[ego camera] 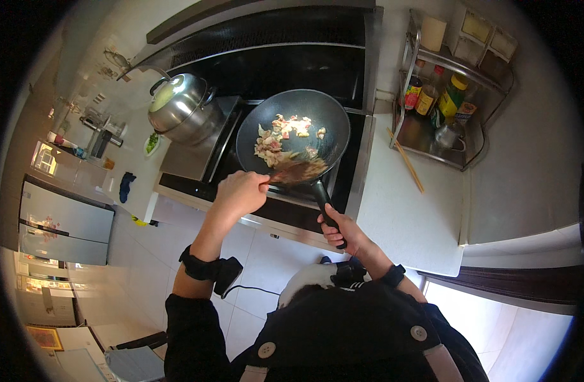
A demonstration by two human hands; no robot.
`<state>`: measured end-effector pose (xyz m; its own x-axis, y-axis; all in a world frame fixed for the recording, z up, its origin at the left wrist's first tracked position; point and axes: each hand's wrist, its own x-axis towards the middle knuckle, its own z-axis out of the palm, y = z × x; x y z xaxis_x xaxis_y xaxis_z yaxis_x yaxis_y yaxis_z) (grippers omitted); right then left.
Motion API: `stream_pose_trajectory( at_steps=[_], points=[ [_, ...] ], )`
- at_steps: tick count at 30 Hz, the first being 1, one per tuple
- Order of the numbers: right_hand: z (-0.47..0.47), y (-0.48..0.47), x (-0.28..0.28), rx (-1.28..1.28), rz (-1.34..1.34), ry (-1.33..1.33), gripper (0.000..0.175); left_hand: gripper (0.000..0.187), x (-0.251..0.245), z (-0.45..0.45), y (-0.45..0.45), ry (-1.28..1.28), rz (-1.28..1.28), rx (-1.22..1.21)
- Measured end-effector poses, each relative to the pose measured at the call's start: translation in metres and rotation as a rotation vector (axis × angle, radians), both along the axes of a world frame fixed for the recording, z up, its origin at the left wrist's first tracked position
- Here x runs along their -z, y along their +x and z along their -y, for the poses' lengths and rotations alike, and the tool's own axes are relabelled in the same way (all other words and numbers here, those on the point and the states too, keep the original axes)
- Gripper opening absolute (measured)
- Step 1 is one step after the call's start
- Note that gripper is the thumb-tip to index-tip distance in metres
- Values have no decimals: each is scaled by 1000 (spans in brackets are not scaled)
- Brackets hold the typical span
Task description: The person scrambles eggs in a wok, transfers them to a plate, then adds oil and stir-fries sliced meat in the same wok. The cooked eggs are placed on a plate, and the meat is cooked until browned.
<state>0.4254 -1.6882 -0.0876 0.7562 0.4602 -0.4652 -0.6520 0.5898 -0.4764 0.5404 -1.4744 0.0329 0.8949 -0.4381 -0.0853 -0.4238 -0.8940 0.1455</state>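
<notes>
A dark wok [337, 129] sits on the black cooktop [292, 205], with pieces of sliced meat [269, 145] spread in its middle and left side. My left hand [240, 195] grips the handle of a brown wooden spatula [294, 172]. The spatula's blade is blurred and lies low inside the wok, near the rim closest to me, beside some of the meat. Around the wok's black handle [323, 196] my right hand [340, 230] is closed.
Left of the wok stands a lidded steel pot [184, 114]. Beyond it is a dish of chopped greens [152, 144]. On the right counter, chopsticks [409, 167] lie beside a metal rack [435, 148] holding several bottles [423, 100]. A fridge [65, 222] stands far left.
</notes>
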Motion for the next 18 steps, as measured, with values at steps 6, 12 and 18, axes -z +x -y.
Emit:
stream_pose_trajectory(
  at_steps=[6,12,18],
  points=[
    [-2,0,-2,-8,-4,-16,41,27,6,21,6,-58,77,-87],
    [-2,0,-2,-2,11,-18,41,20,-11,-8,-23,85,101,-52],
    [-3,1,1,-1,8,-7,41,18,-3,20,-17,-106,111,-74]
  ],
)
